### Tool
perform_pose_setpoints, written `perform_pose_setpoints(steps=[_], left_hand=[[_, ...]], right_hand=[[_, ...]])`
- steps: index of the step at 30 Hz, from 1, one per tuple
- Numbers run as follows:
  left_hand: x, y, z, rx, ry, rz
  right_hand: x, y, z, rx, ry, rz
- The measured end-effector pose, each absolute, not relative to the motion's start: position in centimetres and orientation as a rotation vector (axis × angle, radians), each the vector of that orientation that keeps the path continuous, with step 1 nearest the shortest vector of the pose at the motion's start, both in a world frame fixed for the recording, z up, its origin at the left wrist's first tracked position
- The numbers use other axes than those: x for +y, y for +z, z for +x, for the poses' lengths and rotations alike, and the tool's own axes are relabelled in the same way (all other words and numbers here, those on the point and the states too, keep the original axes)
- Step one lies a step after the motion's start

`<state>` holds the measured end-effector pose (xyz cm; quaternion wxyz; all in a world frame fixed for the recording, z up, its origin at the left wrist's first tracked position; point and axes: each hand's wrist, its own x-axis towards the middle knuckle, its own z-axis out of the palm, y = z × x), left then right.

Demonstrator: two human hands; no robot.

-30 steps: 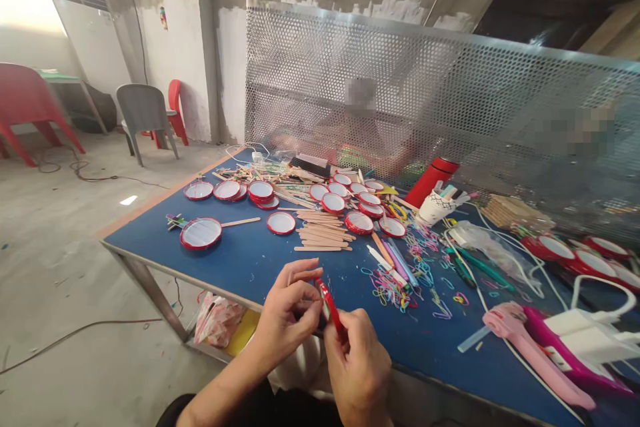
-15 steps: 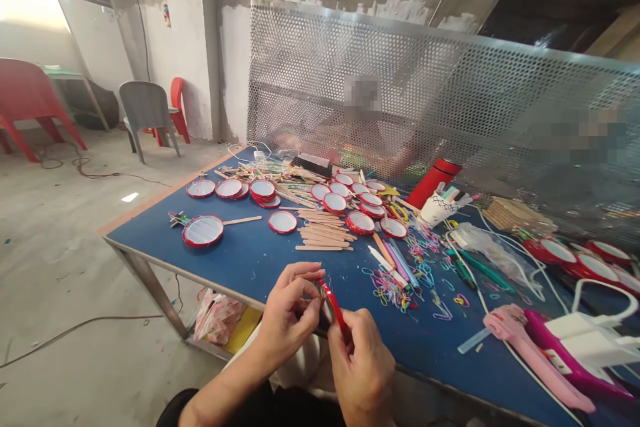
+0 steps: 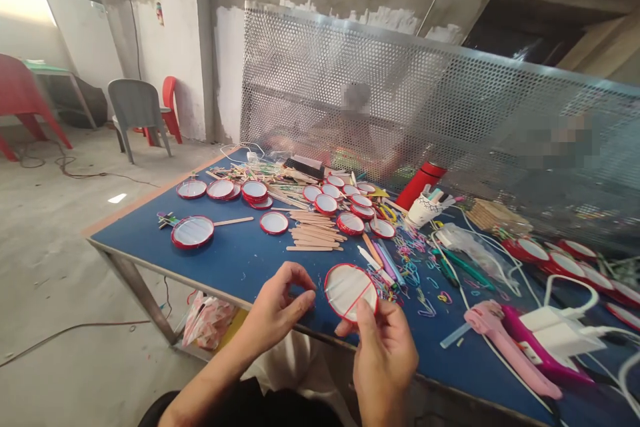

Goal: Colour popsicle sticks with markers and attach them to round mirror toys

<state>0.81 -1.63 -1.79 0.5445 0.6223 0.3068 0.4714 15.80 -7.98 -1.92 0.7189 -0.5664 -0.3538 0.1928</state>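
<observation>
"So, what's the right hand (image 3: 385, 347) gripping?"
"A red-rimmed disc (image 3: 345, 287), pinched by its lower edge, at the near side of the blue table (image 3: 235, 260)."
"And the left hand (image 3: 277, 303)?"
"Empty and loosely curled, just beside the disc, with flat wooden sticks (image 3: 315, 233) lying beyond"

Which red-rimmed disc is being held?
The disc in the right hand, with a red line across its pale face; no hand touches the other discs.

The right hand (image 3: 385, 350) holds a round red and white disc (image 3: 345, 288) at the blue desk (image 3: 233, 263). The left hand (image 3: 277, 303) is just beside it, half curled. Sticks (image 3: 316, 235) and a red bottle (image 3: 420, 185) are farther back.
</observation>
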Motion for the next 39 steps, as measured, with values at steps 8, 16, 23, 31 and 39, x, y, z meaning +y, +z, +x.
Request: perform_pose_setpoints(steps=[8, 16, 23, 31, 39], left_hand=[[-2.7, -2.0, 1.1, 0.824, 1.202, 2.003], [-3.0, -2.9, 1.5, 0.857, 1.295, 2.101], [-2.7, -3.1, 1.5, 0.852, 1.349, 2.1], [-2.3, -3.8, 1.6, 0.772, 1.473, 2.115], [-2.1, -2.9, 1.2, 0.734, 1.532, 2.23]], right_hand=[[-6.8, -2.7, 14.9, -0.639, 0.635, -1.145], [-7.3, -3.6, 14.8, -0.777, 0.423, -1.254], [-7.4, -4.0, 14.6, -0.773, 0.404, -1.281], [-7.5, -3.9, 15.0, -0.778, 0.428, -1.297], [-7.9, -3.9, 14.9, -0.738, 0.44, -1.29]])
